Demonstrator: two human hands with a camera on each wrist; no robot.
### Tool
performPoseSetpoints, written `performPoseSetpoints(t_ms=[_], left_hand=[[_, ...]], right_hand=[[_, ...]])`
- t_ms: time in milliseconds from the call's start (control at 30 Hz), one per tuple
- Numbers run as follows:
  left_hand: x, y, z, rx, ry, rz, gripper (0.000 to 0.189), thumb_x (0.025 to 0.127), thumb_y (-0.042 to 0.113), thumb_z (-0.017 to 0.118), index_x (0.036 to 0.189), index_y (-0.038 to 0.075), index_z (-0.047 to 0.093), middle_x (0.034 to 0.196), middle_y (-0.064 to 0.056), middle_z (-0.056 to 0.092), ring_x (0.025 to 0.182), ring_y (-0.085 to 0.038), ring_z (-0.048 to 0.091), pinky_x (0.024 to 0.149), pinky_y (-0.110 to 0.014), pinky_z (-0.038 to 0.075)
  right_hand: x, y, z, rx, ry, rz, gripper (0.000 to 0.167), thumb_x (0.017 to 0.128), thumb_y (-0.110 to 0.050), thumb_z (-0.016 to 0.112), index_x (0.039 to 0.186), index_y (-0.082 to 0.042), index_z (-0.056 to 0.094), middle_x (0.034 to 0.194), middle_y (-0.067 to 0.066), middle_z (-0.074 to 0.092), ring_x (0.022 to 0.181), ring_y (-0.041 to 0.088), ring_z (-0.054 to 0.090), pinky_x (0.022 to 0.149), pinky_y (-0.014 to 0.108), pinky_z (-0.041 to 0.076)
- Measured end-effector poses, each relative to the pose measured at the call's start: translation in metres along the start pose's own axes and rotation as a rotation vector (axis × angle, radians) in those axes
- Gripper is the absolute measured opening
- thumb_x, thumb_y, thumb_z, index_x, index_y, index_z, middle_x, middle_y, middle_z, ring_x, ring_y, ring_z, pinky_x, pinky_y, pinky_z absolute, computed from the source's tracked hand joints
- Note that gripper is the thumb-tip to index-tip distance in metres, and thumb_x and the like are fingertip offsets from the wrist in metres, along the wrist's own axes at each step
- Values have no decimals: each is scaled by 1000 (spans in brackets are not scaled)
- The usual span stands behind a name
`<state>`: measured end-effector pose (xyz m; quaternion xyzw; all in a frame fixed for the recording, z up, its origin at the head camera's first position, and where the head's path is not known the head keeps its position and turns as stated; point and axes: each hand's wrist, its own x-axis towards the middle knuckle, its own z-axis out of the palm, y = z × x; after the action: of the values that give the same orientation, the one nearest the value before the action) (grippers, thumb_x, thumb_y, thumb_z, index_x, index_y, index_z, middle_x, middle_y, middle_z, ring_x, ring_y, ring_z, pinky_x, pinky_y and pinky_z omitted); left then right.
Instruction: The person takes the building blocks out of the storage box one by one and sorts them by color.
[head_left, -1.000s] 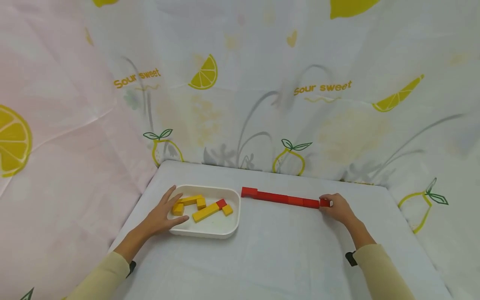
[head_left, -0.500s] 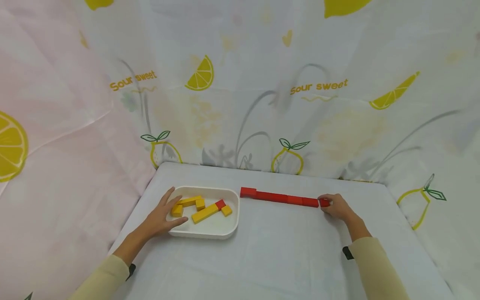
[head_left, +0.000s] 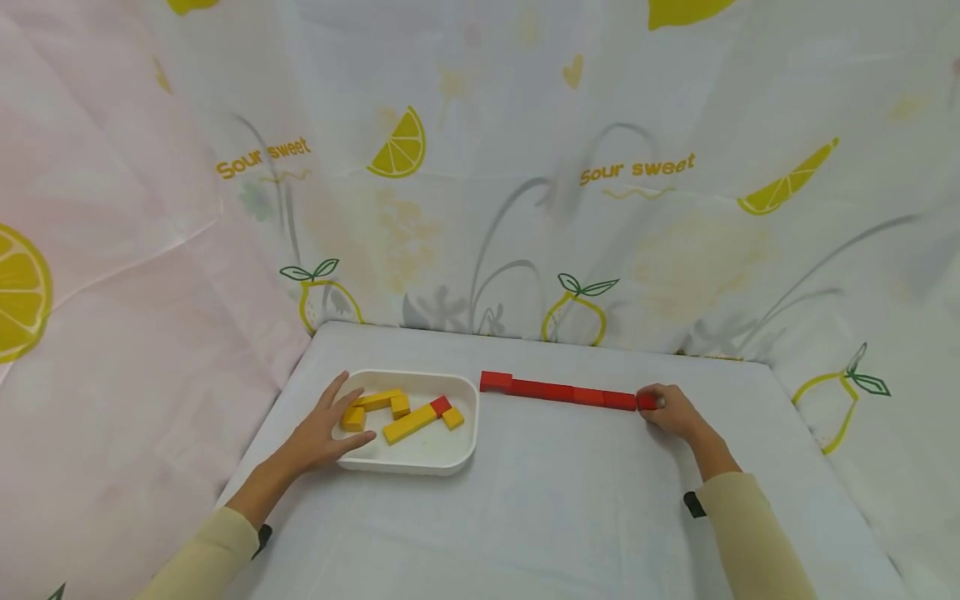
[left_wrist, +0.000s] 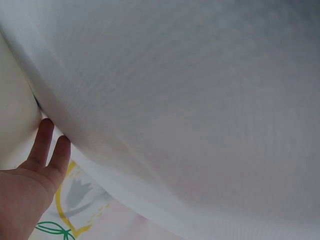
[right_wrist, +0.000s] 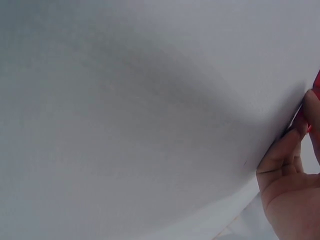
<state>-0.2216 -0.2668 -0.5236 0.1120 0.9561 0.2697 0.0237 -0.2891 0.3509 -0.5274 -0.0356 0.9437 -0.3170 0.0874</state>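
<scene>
A row of red blocks (head_left: 546, 391) runs along the back right of the table, the leftmost standing slightly taller. At its right end my right hand (head_left: 675, 414) pinches a small red block (head_left: 646, 402) between thumb and fingers, touching or almost touching the row. In the right wrist view, that hand (right_wrist: 290, 185) lies low against the white cloth. My left hand (head_left: 318, 433) spreads its fingers over the left end of a white tray (head_left: 420, 468). Inside the tray lie several yellow blocks (head_left: 409, 425) and a red one (head_left: 440, 406). The left wrist view shows fingers (left_wrist: 60, 160) straight beside the tray.
A white cloth covers the table (head_left: 540, 517). Behind it hangs a lemon-printed curtain (head_left: 480, 225), which meets the table's back edge just beyond the row. A pink curtain side (head_left: 135, 292) closes off the left.
The small red block in my right hand has moved left, closing the gap to the row's end. My left hand stays on the tray. The head view has shifted slightly.
</scene>
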Motion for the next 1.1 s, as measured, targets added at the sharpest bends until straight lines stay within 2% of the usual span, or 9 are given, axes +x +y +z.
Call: performPoseSetpoints(t_ms=[200, 433, 667, 767, 833, 1000, 1100], left_hand=[[0, -1, -1, 0, 14, 9, 89, 83, 59, 68, 152, 11, 38, 166, -15, 6, 143, -46, 29, 105, -71, 34], [-1, -3, -2, -9, 22, 5, 89, 83, 58, 69, 152, 11, 38, 166, -15, 6, 144, -46, 28, 105, -72, 34], [-2, -4, -2, -24, 11, 3, 97, 80, 62, 70, 154, 11, 33, 166, -14, 5, 145, -46, 26, 106, -72, 32], [-2, -6, -1, -29, 7, -3, 99, 79, 62, 71, 155, 10, 32, 167, -14, 4, 145, -46, 26, 106, -72, 32], [-1, -6, 0, -31, 6, -3, 100, 79, 62, 71, 155, 11, 31, 167, -14, 4, 145, -46, 26, 106, -72, 32], [0, -5, 4, -37, 3, 1, 99, 79, 63, 70, 155, 12, 32, 167, -14, 5, 145, -46, 27, 106, -72, 33], [0, -4, 3, -35, -3, 8, 98, 80, 63, 70, 155, 11, 32, 166, -15, 5, 145, -46, 26, 107, -71, 32]], right_hand=[[2, -3, 2, 3, -27, 44, 38, 89, -4, 65, 126, 3, 59, 118, 27, 60, 102, 35, 51, 79, 39, 48], [5, -8, 3, -5, -28, 51, 40, 90, -6, 64, 129, 3, 57, 122, 28, 58, 102, 35, 52, 79, 39, 50], [3, -13, 5, -12, -34, 75, 40, 91, -5, 64, 129, 4, 57, 119, 28, 59, 98, 33, 52, 76, 36, 49], [1, -15, 5, -22, -28, 79, 41, 90, -5, 64, 130, 4, 56, 119, 29, 58, 99, 35, 52, 77, 38, 51], [-1, -15, 5, -37, -28, 81, 45, 90, -6, 65, 132, 5, 53, 120, 31, 56, 103, 39, 52, 81, 44, 54], [-9, -8, -4, -98, -19, 78, 62, 87, -12, 71, 139, 6, 43, 126, 37, 47, 113, 48, 48, 92, 58, 51], [-15, -17, -11, -151, 73, 94, 67, 86, -18, 73, 139, 6, 40, 131, 40, 38, 111, 50, 50, 89, 59, 52]])
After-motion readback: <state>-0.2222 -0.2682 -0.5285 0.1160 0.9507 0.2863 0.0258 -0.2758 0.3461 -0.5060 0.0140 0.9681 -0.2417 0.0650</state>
